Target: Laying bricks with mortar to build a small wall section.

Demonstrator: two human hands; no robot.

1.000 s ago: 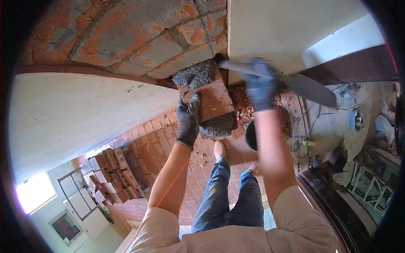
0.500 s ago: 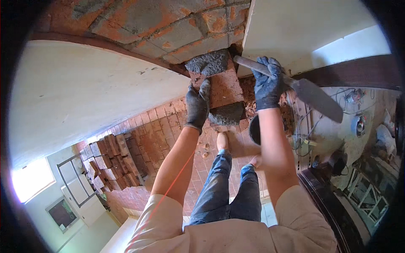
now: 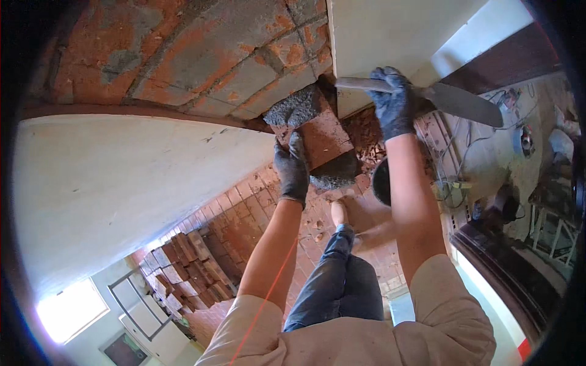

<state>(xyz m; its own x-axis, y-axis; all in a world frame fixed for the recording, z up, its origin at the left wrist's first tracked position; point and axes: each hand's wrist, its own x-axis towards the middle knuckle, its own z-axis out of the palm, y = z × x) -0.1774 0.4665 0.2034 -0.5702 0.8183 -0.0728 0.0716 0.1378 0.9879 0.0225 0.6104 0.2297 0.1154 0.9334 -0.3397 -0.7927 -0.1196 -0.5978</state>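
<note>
My left hand, in a dark work glove, is closed on the left edge of a reddish brick. Wet grey mortar sits thick on the brick's far end, close to the brick wall. Beside it is a wider brick face, with more dark mortar along its near side. To the right, my gloved right hand grips a trowel by its handle. The blade points right and the handle's butt points toward the wall corner. My left fingertips partly hide the brick.
A pale panel slopes along the left. Stacked bricks lie on the brick-paved floor beyond it. A dark round bucket stands behind my right forearm. Rubble, cables and tools are at the right.
The view has shifted and turned slightly. The trowel blade has swung up, now closer to level. My left hand stays at the brick's edge.
</note>
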